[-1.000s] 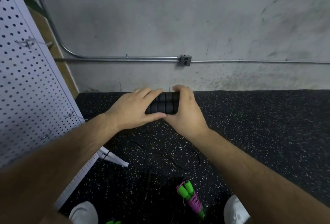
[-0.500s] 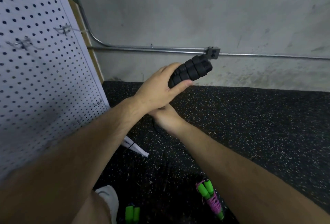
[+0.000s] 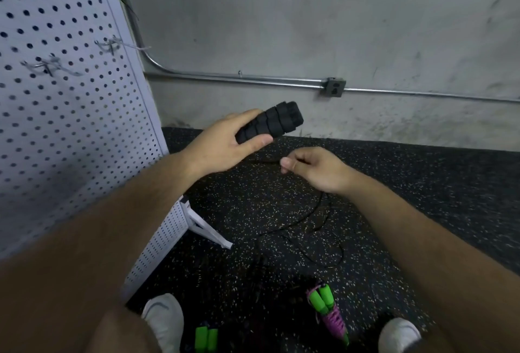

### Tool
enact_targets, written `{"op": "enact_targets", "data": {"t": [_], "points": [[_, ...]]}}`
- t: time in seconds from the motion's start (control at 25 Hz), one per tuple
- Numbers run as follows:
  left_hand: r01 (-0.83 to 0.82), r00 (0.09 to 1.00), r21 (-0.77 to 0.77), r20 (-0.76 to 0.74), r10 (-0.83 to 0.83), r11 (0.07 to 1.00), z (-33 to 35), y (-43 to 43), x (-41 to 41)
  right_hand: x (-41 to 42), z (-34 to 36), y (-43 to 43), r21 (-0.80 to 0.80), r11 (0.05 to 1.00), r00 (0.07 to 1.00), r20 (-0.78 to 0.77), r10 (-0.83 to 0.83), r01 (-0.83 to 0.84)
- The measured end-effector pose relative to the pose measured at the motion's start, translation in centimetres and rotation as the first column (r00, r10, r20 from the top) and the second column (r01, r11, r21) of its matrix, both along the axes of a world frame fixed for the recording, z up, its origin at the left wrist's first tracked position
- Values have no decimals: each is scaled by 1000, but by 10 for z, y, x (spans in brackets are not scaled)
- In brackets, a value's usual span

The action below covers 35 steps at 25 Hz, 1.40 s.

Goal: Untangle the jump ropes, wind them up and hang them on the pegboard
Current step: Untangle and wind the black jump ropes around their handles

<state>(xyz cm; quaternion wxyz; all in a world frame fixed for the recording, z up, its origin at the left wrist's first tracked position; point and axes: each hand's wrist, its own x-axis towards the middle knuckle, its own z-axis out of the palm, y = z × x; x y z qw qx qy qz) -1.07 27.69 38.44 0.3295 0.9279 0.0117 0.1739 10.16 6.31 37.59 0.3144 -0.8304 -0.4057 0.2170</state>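
Gripping both black foam handles (image 3: 268,124) together above the floor (image 3: 422,183) near the pegboard (image 3: 70,105), the left hand (image 3: 225,144) now holds them alone, since the right hand (image 3: 315,168) has dropped away to pinch the trailing black cord (image 3: 305,219), likely ready to start winding.

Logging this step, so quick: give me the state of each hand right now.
Left hand: closed, holding the black foam handles.
Right hand: fingers curled, pinching the thin black rope, as far as can be seen.
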Motion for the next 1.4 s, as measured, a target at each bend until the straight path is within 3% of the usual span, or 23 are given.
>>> {"op": "enact_targets", "data": {"t": [0.12,0.32,0.36,0.48,0.72,0.92,1.28,1.4], "points": [[63,996,193,-77,-49,979,-3,-9,1,7,13,-27,26,998,998,8,-64,64],[110,989,545,-146,-35,831,-6,-21,10,12,17,-49,91,970,951,-238,-197,223],[105,992,587,-123,-40,803,-8,-23,12,12,18,-52,74,969,950,-227,-214,236],[99,995,670,-65,-75,736,-12,-35,22,10,15,-62,4,978,977,38,-210,210],[110,992,712,-121,-33,693,-20,-50,33,5,6,-64,15,944,905,281,-320,330],[128,986,704,-164,-14,698,-28,-51,36,-9,9,-63,9,978,813,555,-177,206],[149,989,559,-78,-127,816,-26,-57,25,32,20,-101,145,989,839,539,-73,-8],[174,982,535,-35,-185,827,-21,-71,19,44,10,-99,277,960,906,396,-150,38]]}}
